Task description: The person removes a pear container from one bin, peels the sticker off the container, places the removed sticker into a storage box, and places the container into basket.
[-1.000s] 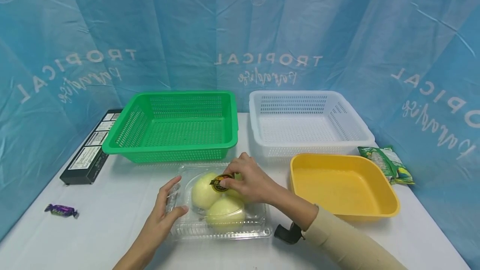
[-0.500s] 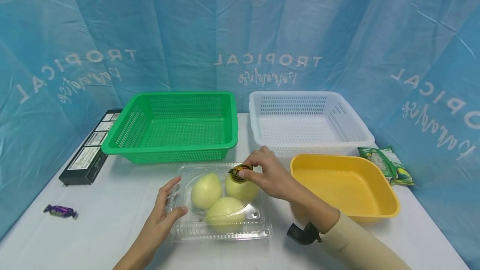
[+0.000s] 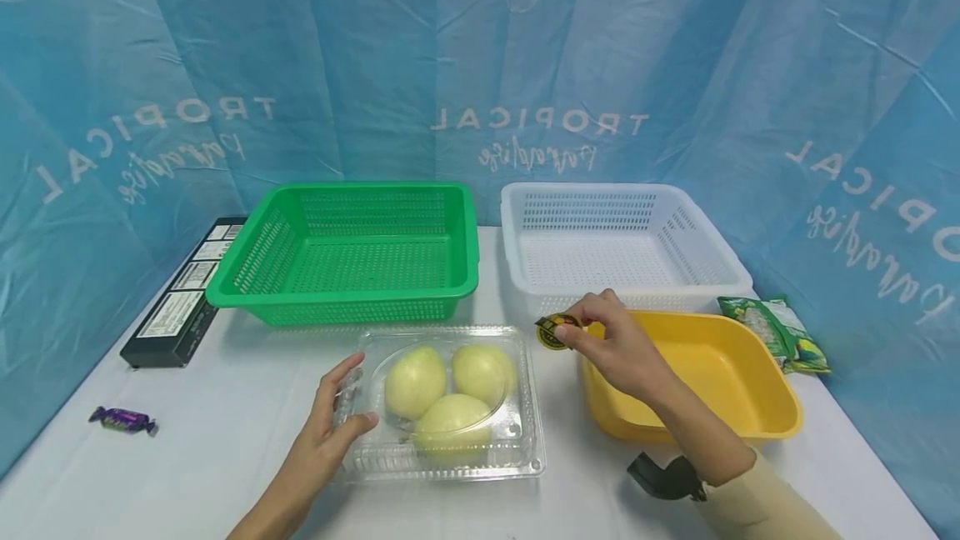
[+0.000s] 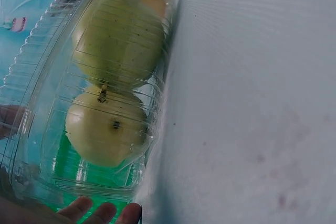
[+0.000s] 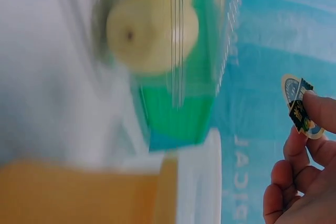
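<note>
In the head view a lidded clear plastic fruit container (image 3: 517, 432) stands on the table, with three pale yellow-green pears (image 3: 483, 375) inside. My left hand (image 3: 322, 432) holds its left side, thumb over the lid and fingers along the edge. In the left wrist view, fingertips (image 4: 102, 212) show at the container's end. My right hand (image 3: 618, 348) pinches a round black-and-gold sticker (image 3: 553, 331) between thumb and fingers, above the left rim of the yellow basin (image 3: 686, 436). From the right wrist, the sticker (image 5: 299, 106) appears clear of the container, its dark strip folded across it.
A green basket (image 3: 337, 300) and a white basket (image 3: 626, 290) stand at the back. A black box (image 3: 176, 311) lies far left, with a purple-wrapped candy (image 3: 123, 421) nearer. Green packets (image 3: 780, 332) lie at the right. A black wrist mount (image 3: 667, 477) hangs under the right wrist.
My right hand has moved right with the sticker, from over the pears to beside the container at the yellow basin's rim. The left hand and container have stayed put.
</note>
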`<action>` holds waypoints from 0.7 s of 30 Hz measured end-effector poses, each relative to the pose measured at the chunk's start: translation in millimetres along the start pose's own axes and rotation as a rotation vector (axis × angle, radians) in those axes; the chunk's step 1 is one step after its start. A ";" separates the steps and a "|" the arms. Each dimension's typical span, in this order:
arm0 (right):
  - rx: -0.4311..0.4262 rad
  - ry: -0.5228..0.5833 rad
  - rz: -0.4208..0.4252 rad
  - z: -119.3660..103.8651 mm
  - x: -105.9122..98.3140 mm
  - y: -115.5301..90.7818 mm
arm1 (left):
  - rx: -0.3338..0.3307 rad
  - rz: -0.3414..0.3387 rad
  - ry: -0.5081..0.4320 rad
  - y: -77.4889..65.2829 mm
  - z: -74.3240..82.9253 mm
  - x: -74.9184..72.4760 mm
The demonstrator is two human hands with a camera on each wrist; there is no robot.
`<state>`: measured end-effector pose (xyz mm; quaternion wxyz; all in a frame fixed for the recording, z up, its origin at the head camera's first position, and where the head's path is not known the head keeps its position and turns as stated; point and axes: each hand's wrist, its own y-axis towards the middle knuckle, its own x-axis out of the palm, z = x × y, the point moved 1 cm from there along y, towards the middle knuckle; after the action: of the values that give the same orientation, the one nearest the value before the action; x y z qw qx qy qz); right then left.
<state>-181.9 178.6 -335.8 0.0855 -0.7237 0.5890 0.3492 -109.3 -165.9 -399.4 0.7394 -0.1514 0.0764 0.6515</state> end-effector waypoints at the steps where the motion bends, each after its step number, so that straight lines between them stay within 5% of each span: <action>1: 0.013 -0.016 0.015 3.6 -4.4 -2.8 | 0.001 -0.001 0.000 0.0 -0.1 0.0; 12: 0.152 -0.180 0.088 41.2 -40.8 -30.6 | 0.007 -0.004 -0.007 -0.3 -1.0 0.1; 21: 0.157 -0.298 0.047 66.2 -54.8 -42.4 | 0.008 0.000 -0.006 -0.6 -1.5 -0.5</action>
<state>-173.4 269.8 -363.9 0.2199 -0.6412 0.6119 0.4075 -108.7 -167.0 -400.6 0.7403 -0.1466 0.0767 0.6516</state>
